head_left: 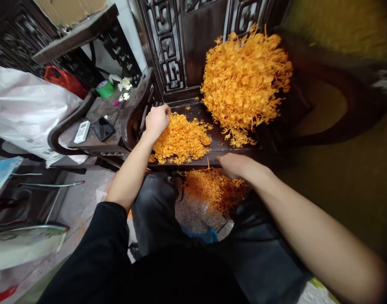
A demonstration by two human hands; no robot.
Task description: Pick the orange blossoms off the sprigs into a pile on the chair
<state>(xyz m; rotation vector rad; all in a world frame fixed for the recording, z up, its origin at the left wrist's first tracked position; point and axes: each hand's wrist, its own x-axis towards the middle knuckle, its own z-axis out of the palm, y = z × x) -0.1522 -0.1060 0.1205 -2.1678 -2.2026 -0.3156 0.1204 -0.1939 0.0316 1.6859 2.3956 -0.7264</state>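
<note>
My left hand [157, 121] is closed at the upper left edge of a low pile of orange plastic-looking flower pieces [183, 141] on the dark wooden bench [218, 137]. What its fingers hold, if anything, is hidden. Over the bench's front edge my right hand [234, 164] points left, its fingers together near a thin orange stem; whether it grips anything is unclear. Behind it rises a big heap of orange flower pieces [245, 82]. Below the bench edge lies a tangle of thin orange stems [214, 190], partly beneath my right hand.
On the left, a small side table [117, 116] carries a phone [102, 128], a white box [82, 132], green tape [105, 88] and white flowers. A white sack [28, 109] and red bag [65, 82] are farther left. A curved armrest [348, 97] stands right.
</note>
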